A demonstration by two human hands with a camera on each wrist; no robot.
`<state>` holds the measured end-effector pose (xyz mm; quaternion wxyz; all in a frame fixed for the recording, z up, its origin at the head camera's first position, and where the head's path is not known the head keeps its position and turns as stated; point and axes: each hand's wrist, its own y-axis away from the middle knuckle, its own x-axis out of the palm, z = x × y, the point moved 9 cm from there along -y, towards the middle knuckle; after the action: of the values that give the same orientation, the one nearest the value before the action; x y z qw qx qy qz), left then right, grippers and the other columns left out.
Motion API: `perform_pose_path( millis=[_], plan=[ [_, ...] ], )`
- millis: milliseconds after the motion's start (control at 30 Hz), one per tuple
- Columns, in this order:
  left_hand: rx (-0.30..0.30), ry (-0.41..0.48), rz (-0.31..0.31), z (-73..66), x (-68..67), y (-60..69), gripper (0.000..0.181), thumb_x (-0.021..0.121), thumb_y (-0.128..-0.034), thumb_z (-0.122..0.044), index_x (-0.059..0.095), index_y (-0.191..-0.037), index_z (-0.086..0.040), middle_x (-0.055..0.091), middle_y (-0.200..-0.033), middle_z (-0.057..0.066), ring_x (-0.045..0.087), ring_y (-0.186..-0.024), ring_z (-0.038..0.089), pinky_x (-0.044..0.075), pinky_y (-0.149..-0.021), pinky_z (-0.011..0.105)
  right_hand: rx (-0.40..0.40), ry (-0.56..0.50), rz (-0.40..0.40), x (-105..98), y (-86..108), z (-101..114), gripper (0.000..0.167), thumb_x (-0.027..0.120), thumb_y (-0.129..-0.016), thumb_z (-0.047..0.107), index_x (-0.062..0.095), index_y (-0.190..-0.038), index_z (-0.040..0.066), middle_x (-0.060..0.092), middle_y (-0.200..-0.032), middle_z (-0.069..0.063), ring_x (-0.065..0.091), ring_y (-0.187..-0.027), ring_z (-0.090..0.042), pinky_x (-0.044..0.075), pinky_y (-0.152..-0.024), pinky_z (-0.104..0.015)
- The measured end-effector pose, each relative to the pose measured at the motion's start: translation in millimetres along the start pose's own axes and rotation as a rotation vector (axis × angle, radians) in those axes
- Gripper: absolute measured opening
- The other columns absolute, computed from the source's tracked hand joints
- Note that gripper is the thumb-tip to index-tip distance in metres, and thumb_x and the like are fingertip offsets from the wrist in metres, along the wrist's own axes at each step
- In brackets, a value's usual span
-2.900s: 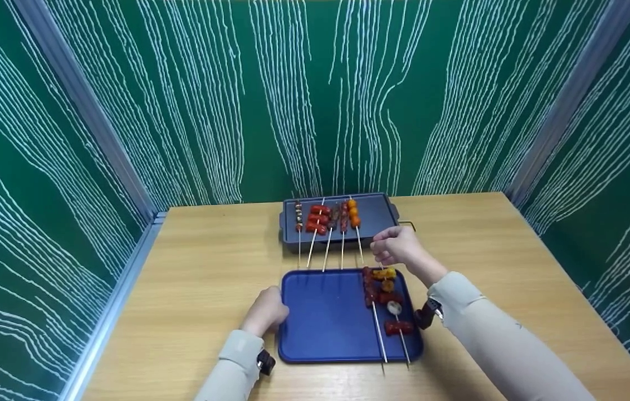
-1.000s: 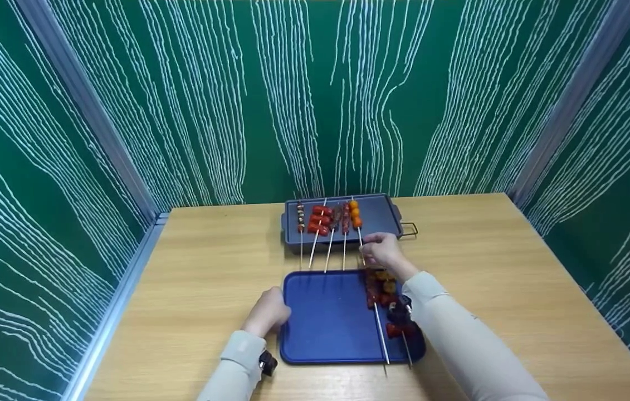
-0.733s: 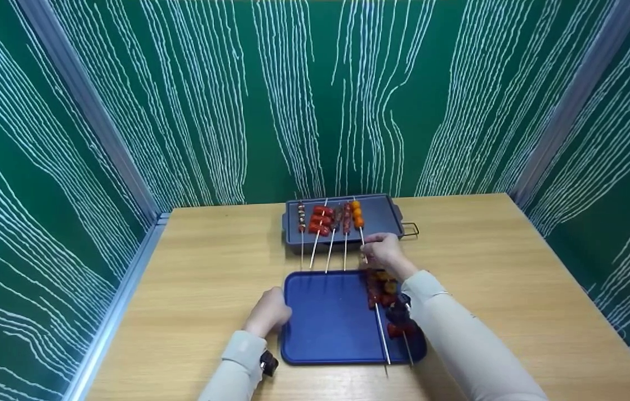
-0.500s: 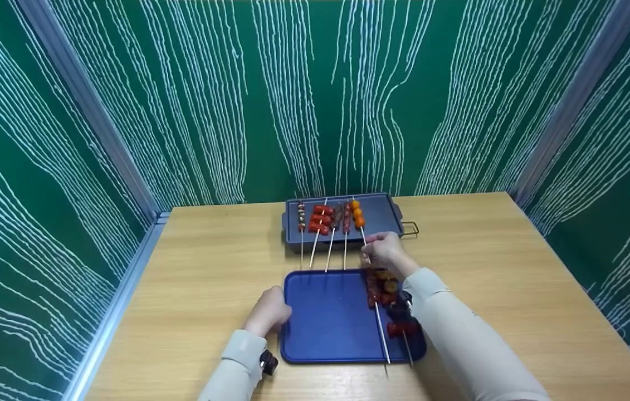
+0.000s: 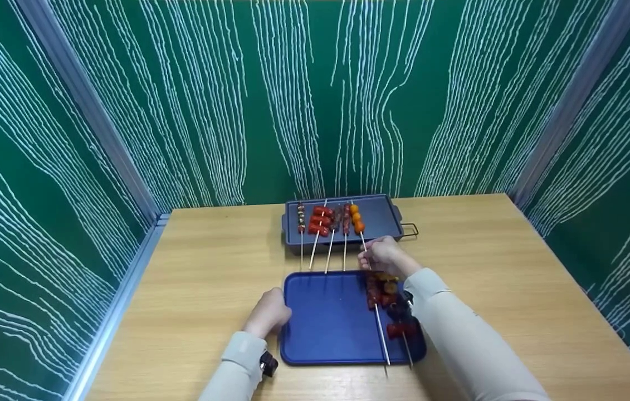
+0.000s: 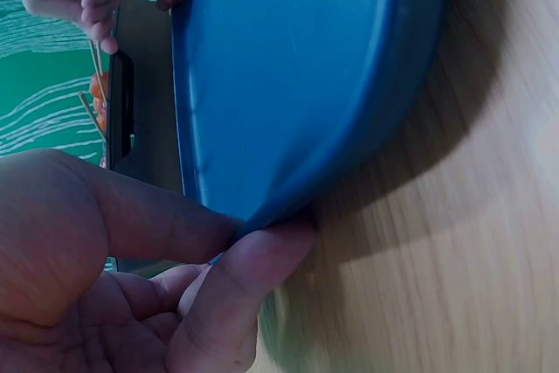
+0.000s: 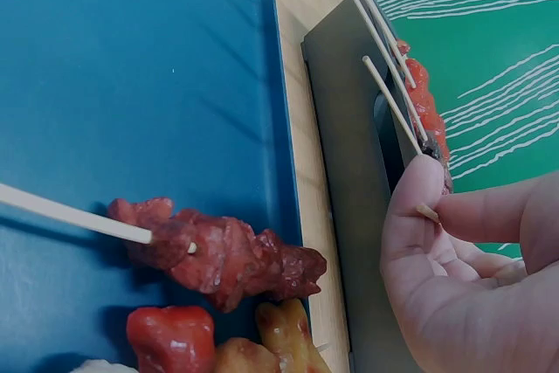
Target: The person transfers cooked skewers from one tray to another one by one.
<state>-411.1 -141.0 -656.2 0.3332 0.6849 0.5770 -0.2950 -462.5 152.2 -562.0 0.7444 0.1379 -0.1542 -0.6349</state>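
My left hand (image 5: 268,312) pinches the left rim of a blue tray (image 5: 326,320); the left wrist view shows thumb and finger on the tray edge (image 6: 349,128). My right hand (image 5: 386,255) pinches the stick end of a skewer of orange balls (image 5: 357,219), which lies at the right of the row on the dark grill pan (image 5: 380,217). In the right wrist view the stick tip (image 7: 427,211) pokes out between thumb and finger. On the tray's right side lie a meat skewer (image 5: 372,295) and a mixed skewer (image 5: 401,329), partly hidden by the right wrist.
Left of the orange skewer on the pan lie a red sausage skewer (image 5: 320,220), dark and reddish meat skewers (image 5: 346,218), and a thin skewer (image 5: 301,217). Their sticks overhang toward the tray. A wire handle (image 5: 410,229) juts from the pan's right. Green patterned walls (image 5: 315,111) surround the table.
My right hand has come left from beside the mixed skewer and taken hold of the orange skewer's stick. That skewer has shifted slightly toward me. My left hand stays on the tray rim.
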Motion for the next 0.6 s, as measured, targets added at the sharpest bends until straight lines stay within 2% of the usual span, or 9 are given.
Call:
perform_pose_path(
  millis=[167,300,333,533,600],
  plan=[
    [-0.002,0.019,0.006,0.9,1.6,0.3,0.019,0.062,-0.0834,-0.003,0.065,-0.102,0.000,0.065,-0.090,0.010,0.064,-0.078,0.026,0.056,-0.062,0.035,0.019,0.007,0.045,4,1.2,-3,0.024,0.040,-0.099,-0.014,0.053,-0.118,-0.008,0.063,-0.075,-0.005,0.061,-0.063,-0.013,0.057,-0.061,-0.023],
    [-0.010,0.028,0.015,-6.2,-2.3,5.6,0.019,0.059,-0.0843,0.000,0.064,-0.102,0.003,0.065,-0.089,0.013,0.064,-0.075,0.028,0.055,-0.057,0.035,0.017,0.021,0.076,8,2.1,-5,0.024,0.036,-0.099,-0.012,0.054,-0.114,-0.005,0.061,-0.073,-0.004,0.058,-0.062,-0.013,0.054,-0.059,-0.023],
    [-0.006,0.029,0.023,-9.5,-4.2,7.8,0.019,0.058,-0.0845,0.000,0.064,-0.102,0.004,0.065,-0.089,0.016,0.064,-0.073,0.029,0.055,-0.055,0.035,0.016,0.023,0.081,9,2.3,-5,0.024,0.035,-0.099,-0.012,0.053,-0.112,-0.004,0.061,-0.073,-0.004,0.058,-0.062,-0.013,0.053,-0.059,-0.022],
    [-0.039,0.104,0.049,-45.8,-31.4,40.2,0.020,0.053,-0.0840,0.007,0.063,-0.101,0.009,0.065,-0.086,0.021,0.066,-0.061,0.030,0.054,-0.044,0.035,0.010,0.004,0.074,10,3.5,-5,0.022,0.035,-0.099,-0.011,0.052,-0.108,-0.001,0.060,-0.071,-0.002,0.057,-0.061,-0.011,0.052,-0.056,-0.021],
    [-0.052,0.106,0.042,-50.8,-35.6,45.2,0.020,0.054,-0.0835,0.008,0.063,-0.101,0.009,0.065,-0.086,0.021,0.066,-0.061,0.029,0.054,-0.044,0.035,0.006,-0.005,0.072,10,2.9,-5,0.023,0.036,-0.098,-0.012,0.053,-0.108,-0.001,0.060,-0.071,-0.003,0.057,-0.061,-0.012,0.052,-0.056,-0.022]
  ],
)
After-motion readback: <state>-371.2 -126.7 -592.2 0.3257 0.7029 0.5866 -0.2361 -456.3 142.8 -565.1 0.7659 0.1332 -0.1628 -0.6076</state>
